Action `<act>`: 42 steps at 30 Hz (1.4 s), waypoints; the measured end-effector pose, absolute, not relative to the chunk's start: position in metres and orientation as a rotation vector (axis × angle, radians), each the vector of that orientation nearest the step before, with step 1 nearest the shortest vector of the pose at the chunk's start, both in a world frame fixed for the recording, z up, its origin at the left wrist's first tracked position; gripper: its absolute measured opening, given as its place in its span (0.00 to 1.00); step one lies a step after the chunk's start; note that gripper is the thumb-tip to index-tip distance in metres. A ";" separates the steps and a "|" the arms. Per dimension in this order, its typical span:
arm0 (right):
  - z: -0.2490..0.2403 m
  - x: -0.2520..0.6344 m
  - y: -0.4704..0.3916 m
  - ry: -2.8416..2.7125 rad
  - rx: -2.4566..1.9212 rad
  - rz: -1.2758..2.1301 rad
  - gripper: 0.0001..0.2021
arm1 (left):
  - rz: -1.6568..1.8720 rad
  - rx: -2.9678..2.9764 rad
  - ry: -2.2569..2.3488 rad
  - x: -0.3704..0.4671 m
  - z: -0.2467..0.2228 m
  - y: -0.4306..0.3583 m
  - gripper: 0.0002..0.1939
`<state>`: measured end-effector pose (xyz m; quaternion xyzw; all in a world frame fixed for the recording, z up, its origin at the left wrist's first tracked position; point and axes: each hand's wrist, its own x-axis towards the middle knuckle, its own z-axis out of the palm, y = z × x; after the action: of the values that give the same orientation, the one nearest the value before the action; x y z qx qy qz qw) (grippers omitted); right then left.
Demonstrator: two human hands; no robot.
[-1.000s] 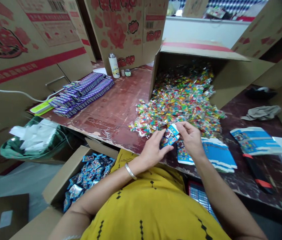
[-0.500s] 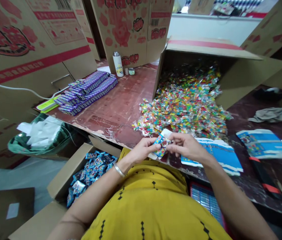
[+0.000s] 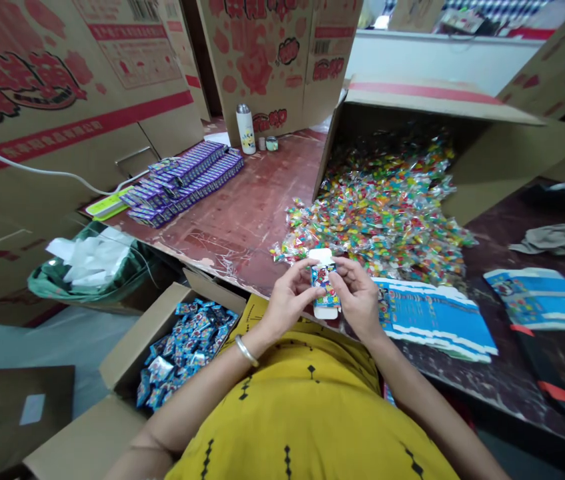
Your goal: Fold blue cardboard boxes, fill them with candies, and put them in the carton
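Note:
A small printed blue box (image 3: pixel 325 285) with white end flaps open at top and bottom is held upright between both hands, near the table's front edge. My left hand (image 3: pixel 289 297) grips its left side, thumb across the front. On the right side, my right hand (image 3: pixel 359 297) holds it with the thumb on the printed face. Just beyond lies a heap of clear-wrapped colourful candies (image 3: pixel 372 220), spilling from a cardboard box (image 3: pixel 492 160) on its side. Flat blue printed cartons (image 3: pixel 437 320) lie in a stack right of my right hand.
Purple small boxes (image 3: pixel 187 180) stand in rows at the left, with a white bottle (image 3: pixel 245 130) behind. Below the table edge, a carton (image 3: pixel 135 347) holds blue packets (image 3: pixel 187 343). More flat cartons (image 3: pixel 537 300) and a black-and-orange tool (image 3: pixel 545 370) lie right.
The small box has turned from tilted to upright, its printed face now showing more fully. My right hand has shifted from its upper right to its right side. The view has shifted slightly.

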<state>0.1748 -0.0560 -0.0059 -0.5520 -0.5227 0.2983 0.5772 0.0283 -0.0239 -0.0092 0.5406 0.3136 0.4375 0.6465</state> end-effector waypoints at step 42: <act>-0.005 0.213 0.040 -1.949 -1.639 0.062 0.09 | 0.763 1.165 0.800 -0.025 -0.021 -0.005 0.22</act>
<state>0.2129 0.0403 -0.0050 -0.6152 -0.7315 0.0231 0.2929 -0.0246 -0.0049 -0.0215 0.5218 0.3583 0.3418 0.6946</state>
